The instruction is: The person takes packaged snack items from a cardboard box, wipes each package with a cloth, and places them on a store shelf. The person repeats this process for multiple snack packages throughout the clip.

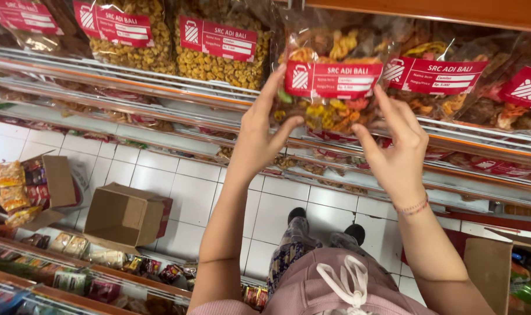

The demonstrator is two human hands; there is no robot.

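Head view: both hands are raised to the wire shelf (160, 81). The left hand (259, 137) and right hand (397, 149) are apart, each pinching a lower side of a clear snack bag (329, 114) of mixed-colour crisps with a red label (332, 80), standing among like bags (218, 52). Judged step: seating the bag; next calls for squaring it, then release. An open carton (125, 213) sits on the tiled floor.
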